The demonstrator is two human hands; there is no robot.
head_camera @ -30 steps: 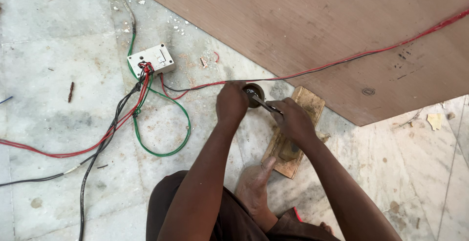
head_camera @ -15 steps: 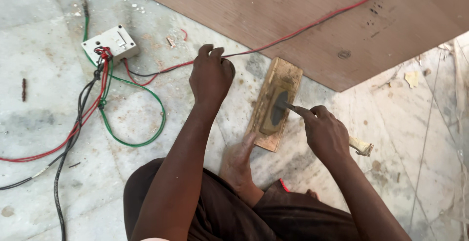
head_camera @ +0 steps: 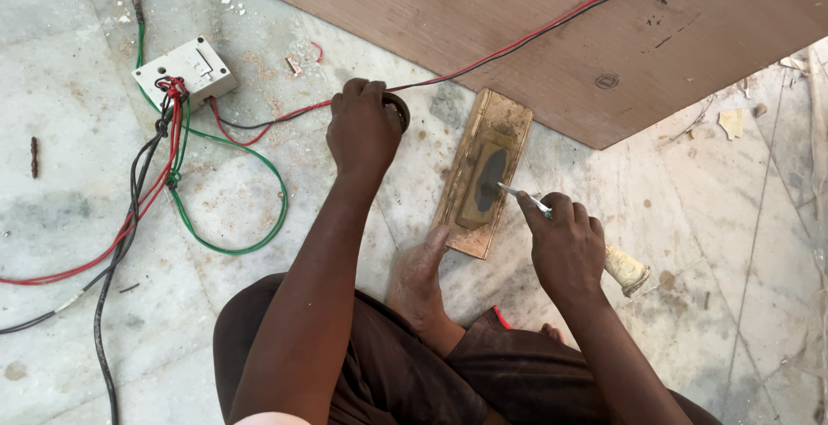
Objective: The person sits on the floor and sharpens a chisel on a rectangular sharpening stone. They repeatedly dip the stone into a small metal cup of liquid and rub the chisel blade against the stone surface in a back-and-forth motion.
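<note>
- Pale stone floor (head_camera: pixel 78 71) carries a smooth plywood sheet (head_camera: pixel 483 20).
- Your left hand (head_camera: pixel 362 128) grips a dark ring (head_camera: pixel 399 108).
- Your right hand (head_camera: pixel 565 244) clamps a thin metal tool (head_camera: pixel 520 196) over the worn wooden block (head_camera: pixel 483 171).

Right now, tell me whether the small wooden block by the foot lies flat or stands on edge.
Flat. The wooden block lies broad face up on the stone floor, and the right hand touches a tool's tip to its dark patch.

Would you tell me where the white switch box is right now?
In the head view the white switch box sits upper left on the stone floor, left of the left hand, with red, green and black wires bunched at its lower-left corner.
</note>
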